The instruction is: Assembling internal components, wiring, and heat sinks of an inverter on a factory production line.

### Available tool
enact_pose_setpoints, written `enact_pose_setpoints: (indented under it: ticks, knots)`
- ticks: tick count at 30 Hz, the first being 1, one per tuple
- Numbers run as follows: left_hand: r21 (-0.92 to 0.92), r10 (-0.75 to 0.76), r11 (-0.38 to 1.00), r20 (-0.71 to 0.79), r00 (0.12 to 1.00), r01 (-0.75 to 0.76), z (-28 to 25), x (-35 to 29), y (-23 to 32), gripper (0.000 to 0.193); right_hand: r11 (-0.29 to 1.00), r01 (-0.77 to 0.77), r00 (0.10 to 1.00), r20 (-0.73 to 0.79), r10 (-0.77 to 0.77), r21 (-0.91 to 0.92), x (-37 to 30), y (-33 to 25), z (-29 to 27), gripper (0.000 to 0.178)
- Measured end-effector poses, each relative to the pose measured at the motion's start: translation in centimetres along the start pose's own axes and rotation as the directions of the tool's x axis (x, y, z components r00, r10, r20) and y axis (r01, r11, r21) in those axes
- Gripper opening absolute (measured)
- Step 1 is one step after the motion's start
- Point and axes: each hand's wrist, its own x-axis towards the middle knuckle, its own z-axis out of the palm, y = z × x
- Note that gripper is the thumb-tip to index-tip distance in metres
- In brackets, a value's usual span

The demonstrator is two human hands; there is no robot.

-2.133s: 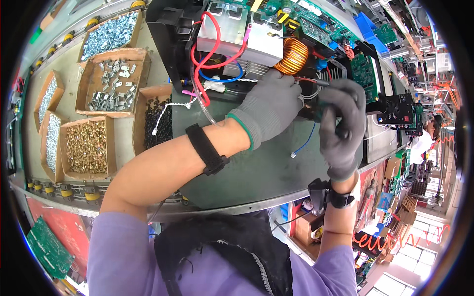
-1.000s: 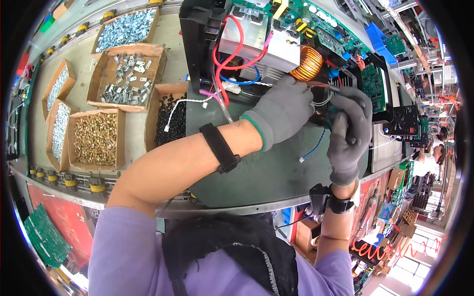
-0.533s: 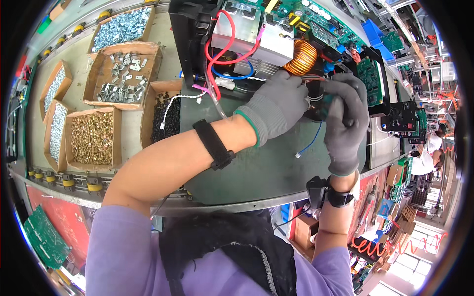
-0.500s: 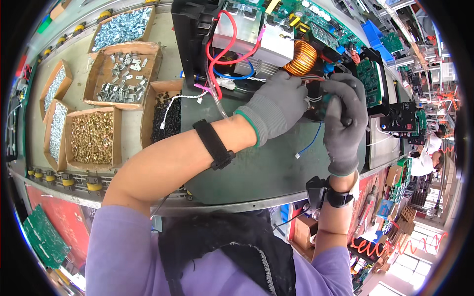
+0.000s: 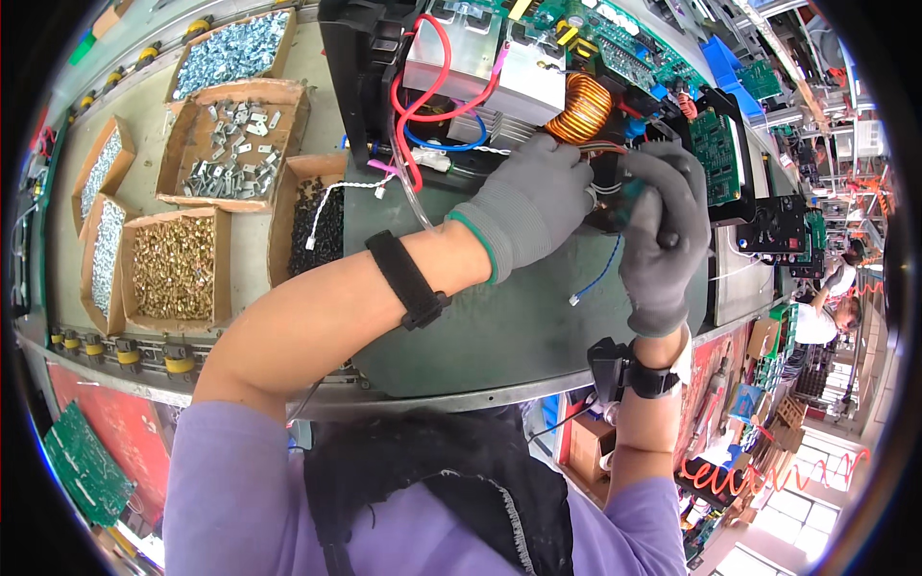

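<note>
Both my hands wear grey gloves and meet at the near side of an opened electronic unit with green circuit boards (image 5: pixel 624 53). My left hand (image 5: pixel 530 204) is closed, its fingertips on thin wires (image 5: pixel 607 186) below a copper-wound coil (image 5: pixel 582 108). Across from it, my right hand (image 5: pixel 665 235) has its fingers and thumb curled in toward the same wires; what lies between them is hidden. A twisted blue-and-white lead (image 5: pixel 597 274) with a white plug hangs between my hands. Thick red cables (image 5: pixel 445 62) loop beside silver metal blocks (image 5: pixel 531 79) left of the coil.
Cardboard trays on the left hold brass-coloured fasteners (image 5: pixel 173 267), metal brackets (image 5: pixel 240 154), silvery parts (image 5: pixel 233 48) and black parts (image 5: pixel 312 226). A dark green mat (image 5: pixel 471 336) lies beneath my forearms. Another unit (image 5: pixel 773 226) stands at the right; a person (image 5: pixel 831 307) is farther off.
The whole scene sits slightly farther left in the view. My hands stay at the same wires, with only small finger movement.
</note>
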Motion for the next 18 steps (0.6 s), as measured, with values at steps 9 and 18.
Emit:
enact_pose_setpoints:
  ticks: [9,18]
  knots:
    - [0.037,-0.006,0.999,0.056,0.998,0.004,-0.5,0.0,0.0,0.015,0.970,0.129,0.989,-0.048,-0.142,-0.205,-7.4,-1.2,-0.4,0.033]
    - [0.020,0.013,1.000,0.024,1.000,-0.013,-0.3,-0.2,-0.1,0.015,0.999,-0.026,1.000,-0.002,0.026,0.029,-1.8,-0.8,-0.7,0.035]
